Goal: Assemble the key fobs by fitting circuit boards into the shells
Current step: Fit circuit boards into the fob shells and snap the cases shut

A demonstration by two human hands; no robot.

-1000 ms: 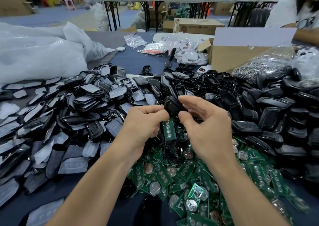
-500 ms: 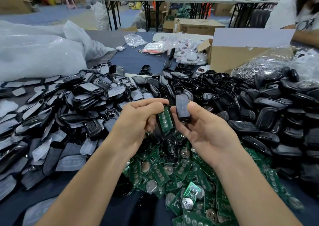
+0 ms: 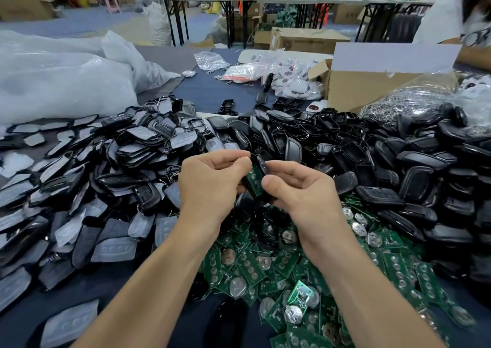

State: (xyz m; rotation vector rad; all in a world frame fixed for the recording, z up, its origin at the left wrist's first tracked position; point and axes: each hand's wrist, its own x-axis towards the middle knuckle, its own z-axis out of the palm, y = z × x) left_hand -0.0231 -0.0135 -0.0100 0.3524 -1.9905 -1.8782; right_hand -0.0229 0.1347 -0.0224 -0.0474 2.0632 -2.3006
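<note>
My left hand (image 3: 212, 177) and my right hand (image 3: 300, 188) meet above the piles in the middle of the table. Between them sits a green circuit board (image 3: 254, 179), pinched by my left fingers, lying against a black shell half. My right fingers pinch a second black shell piece (image 3: 261, 164) tilted over the board's top edge. A heap of green circuit boards (image 3: 265, 268) with coin cells lies below my hands. Black shells (image 3: 398, 175) are heaped on the right, shells with grey rubber pads (image 3: 119, 167) on the left.
An open cardboard box (image 3: 372, 87) and a bag of metal rings (image 3: 414, 100) stand at the back right. White plastic bags (image 3: 58, 81) fill the back left. Small bagged fobs (image 3: 279, 73) lie behind the piles. Another person (image 3: 457, 23) sits at far right.
My hands have come together again. The black shell piece, held apart and upright in my right hand half a second ago, now tilts onto the green board in my left hand.
</note>
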